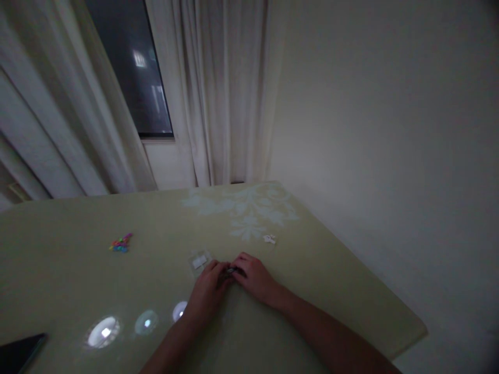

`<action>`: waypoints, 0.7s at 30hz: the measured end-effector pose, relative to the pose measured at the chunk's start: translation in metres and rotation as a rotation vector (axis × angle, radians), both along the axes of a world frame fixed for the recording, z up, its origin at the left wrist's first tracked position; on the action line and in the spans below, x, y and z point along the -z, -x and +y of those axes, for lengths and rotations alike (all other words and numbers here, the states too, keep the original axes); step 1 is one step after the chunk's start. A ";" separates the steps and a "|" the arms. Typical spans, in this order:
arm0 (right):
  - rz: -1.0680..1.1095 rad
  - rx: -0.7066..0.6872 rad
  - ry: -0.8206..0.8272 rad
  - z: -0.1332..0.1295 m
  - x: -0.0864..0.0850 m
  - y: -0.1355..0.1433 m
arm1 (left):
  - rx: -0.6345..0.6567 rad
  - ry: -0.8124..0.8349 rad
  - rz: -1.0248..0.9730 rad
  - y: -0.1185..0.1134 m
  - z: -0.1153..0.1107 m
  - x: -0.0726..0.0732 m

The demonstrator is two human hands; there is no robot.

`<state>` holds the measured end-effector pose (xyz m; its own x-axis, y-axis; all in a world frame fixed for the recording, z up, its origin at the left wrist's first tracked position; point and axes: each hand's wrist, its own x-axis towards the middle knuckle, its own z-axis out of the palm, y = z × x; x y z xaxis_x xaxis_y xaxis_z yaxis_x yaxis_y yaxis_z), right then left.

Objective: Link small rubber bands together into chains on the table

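My left hand and my right hand meet over the table, fingertips pinched together around a small dark object with a pale glint. Its kind is too small and too covered by the fingers to make out. Just behind my left hand lies a clear plastic packet with a white label, partly hidden by that hand. A few small white pieces rest on the table beyond my right hand.
A little heap of bright coloured small pieces lies to the left on the glossy green table. A dark flat device sits at the lower left. Lamp reflections show on the tabletop. A wall borders the right edge; curtains hang behind.
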<state>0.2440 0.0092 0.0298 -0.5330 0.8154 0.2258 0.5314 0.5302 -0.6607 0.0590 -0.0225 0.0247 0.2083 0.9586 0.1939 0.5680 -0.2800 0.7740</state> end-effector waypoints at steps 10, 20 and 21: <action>0.193 -0.001 -0.069 0.000 -0.005 -0.012 | -0.035 0.040 -0.180 0.010 0.001 -0.010; -0.023 -0.001 -0.039 0.004 -0.020 -0.034 | 0.011 0.168 -0.039 0.028 -0.002 -0.013; -0.036 -0.018 -0.030 0.003 -0.020 -0.034 | 0.016 0.152 0.014 0.030 -0.004 -0.014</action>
